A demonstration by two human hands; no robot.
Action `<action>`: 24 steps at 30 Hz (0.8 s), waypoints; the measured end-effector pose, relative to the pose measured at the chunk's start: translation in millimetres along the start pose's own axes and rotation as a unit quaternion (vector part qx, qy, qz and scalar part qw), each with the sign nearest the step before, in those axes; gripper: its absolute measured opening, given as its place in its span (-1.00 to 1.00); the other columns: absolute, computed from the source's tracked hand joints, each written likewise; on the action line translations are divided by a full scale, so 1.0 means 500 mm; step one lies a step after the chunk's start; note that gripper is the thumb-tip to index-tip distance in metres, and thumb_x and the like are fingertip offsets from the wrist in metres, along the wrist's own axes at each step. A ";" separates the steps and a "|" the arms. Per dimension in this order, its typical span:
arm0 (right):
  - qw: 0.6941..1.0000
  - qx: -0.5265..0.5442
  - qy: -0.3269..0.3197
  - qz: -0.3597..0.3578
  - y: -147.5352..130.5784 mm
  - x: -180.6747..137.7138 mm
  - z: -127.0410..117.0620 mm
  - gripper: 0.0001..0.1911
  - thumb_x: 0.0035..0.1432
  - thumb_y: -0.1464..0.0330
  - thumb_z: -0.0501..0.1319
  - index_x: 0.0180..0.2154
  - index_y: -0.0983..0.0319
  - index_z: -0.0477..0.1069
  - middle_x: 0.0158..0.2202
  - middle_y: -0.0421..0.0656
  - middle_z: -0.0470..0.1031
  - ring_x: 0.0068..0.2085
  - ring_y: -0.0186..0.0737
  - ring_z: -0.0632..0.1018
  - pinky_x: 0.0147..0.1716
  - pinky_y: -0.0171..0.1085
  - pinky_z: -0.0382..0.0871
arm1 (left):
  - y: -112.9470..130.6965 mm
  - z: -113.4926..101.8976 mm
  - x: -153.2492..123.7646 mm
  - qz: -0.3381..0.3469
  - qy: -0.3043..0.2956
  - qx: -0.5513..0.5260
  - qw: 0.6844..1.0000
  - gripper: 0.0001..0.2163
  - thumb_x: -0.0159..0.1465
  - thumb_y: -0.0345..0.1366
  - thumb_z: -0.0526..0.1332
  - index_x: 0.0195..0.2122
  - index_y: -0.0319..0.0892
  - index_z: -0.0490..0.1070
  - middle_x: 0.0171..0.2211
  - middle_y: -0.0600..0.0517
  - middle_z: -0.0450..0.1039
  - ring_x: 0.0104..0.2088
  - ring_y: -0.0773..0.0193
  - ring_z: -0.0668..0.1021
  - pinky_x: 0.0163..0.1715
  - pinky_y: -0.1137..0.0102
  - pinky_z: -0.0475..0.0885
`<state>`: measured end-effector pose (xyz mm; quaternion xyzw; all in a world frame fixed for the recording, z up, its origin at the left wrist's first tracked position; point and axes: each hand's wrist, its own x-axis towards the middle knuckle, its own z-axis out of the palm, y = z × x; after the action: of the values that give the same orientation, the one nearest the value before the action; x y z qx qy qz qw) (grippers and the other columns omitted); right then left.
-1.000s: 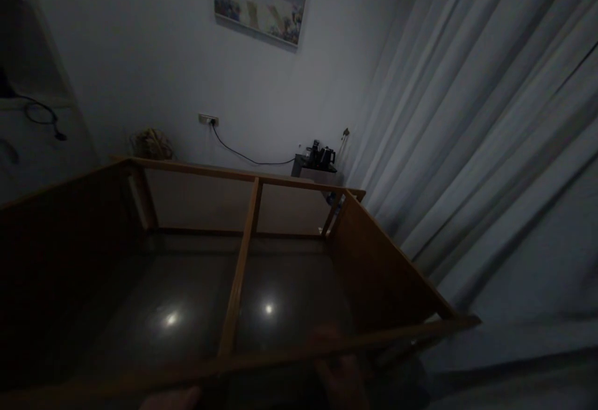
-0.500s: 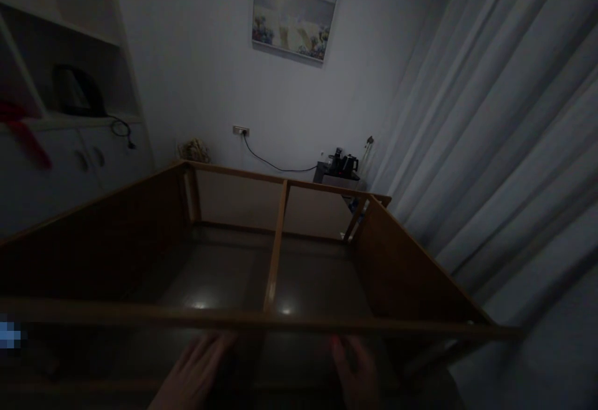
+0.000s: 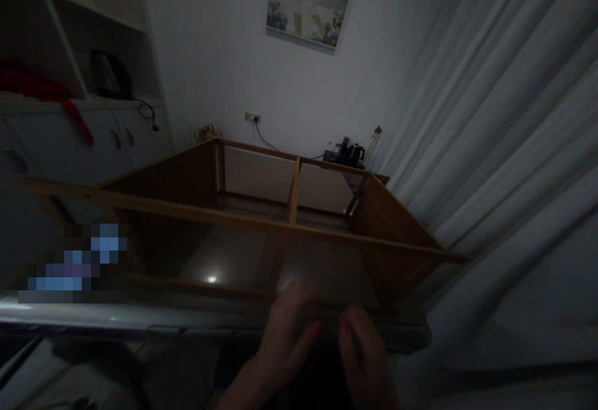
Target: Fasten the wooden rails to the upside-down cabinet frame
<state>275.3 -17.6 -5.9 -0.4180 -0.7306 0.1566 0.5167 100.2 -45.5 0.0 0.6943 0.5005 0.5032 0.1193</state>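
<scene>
A wooden shelf frame [image 3: 243, 218] lies on its back on the dark floor, with a centre divider [image 3: 293, 192] and a thin front rail across it. Both my hands are low in the middle of the view, close together at a grey ledge [image 3: 140, 319] along the frame's near side. My left hand [image 3: 284, 338] reaches forward with its fingers stretched out and laid on that ledge. My right hand [image 3: 364, 351] sits beside it with its fingers bent over the ledge's edge. The dim light blurs the fingertips.
Grey curtains [image 3: 504, 148] hang along the right. A white cabinet with open shelves [image 3: 70, 117] stands at the left, with a dark kettle [image 3: 109, 73] on it. A small table with a kettle [image 3: 348, 151] stands in the far corner under a picture [image 3: 308, 2].
The view has dropped and swung left, so the frame sits higher and farther off. Both hands moved forward and together onto the grey ledge.
</scene>
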 end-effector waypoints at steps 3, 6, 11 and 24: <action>0.999 0.012 -0.039 -0.015 -0.041 0.033 -0.042 -0.69 0.29 0.18 0.13 -0.46 0.14 0.43 -0.49 -0.20 0.48 -0.41 -0.22 0.51 -0.32 -0.29 0.43 | 0.039 0.019 0.026 0.036 -0.074 -0.025 0.996 -0.58 0.44 -0.12 -0.17 -0.18 -0.11 0.47 -0.24 -0.06 0.55 -0.18 0.19 0.55 -0.03 0.25 0.46; 0.998 0.057 0.014 0.023 -0.052 0.036 -0.051 -0.67 0.28 0.15 0.15 -0.47 0.16 0.42 -0.51 -0.23 0.46 -0.48 -0.28 0.49 -0.45 -0.37 0.39 | 0.054 0.049 0.032 0.019 -0.082 -0.062 0.995 -0.54 0.44 -0.06 -0.18 -0.21 -0.10 0.48 -0.26 -0.07 0.56 -0.21 0.19 0.55 -0.05 0.28 0.47; 0.966 0.189 0.117 0.129 -0.021 0.004 0.008 -0.57 0.25 -0.03 0.13 -0.14 0.16 0.49 -0.18 -0.12 0.60 -0.17 -0.16 0.60 -0.17 -0.28 0.48 | 0.067 0.120 0.041 -0.148 -0.062 -0.222 0.962 -0.51 0.37 0.11 -0.07 -0.11 -0.13 0.49 -0.08 -0.11 0.56 -0.08 0.13 0.57 -0.01 0.29 0.48; 0.990 -0.019 -0.111 0.084 0.113 0.262 0.028 -0.62 0.40 0.27 -0.04 -0.15 0.21 0.55 -0.20 -0.08 0.60 -0.13 -0.17 0.59 -0.10 -0.20 0.46 | -0.029 0.111 0.160 -0.130 -0.099 0.065 0.984 -0.69 0.38 -0.09 0.02 -0.07 -0.14 0.43 -0.22 -0.06 0.56 -0.20 0.16 0.59 -0.17 0.34 0.44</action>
<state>273.1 120.4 33.0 -0.4680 -0.7483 0.2311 0.4094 136.8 45.4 10.9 0.6762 0.6036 0.3784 0.1877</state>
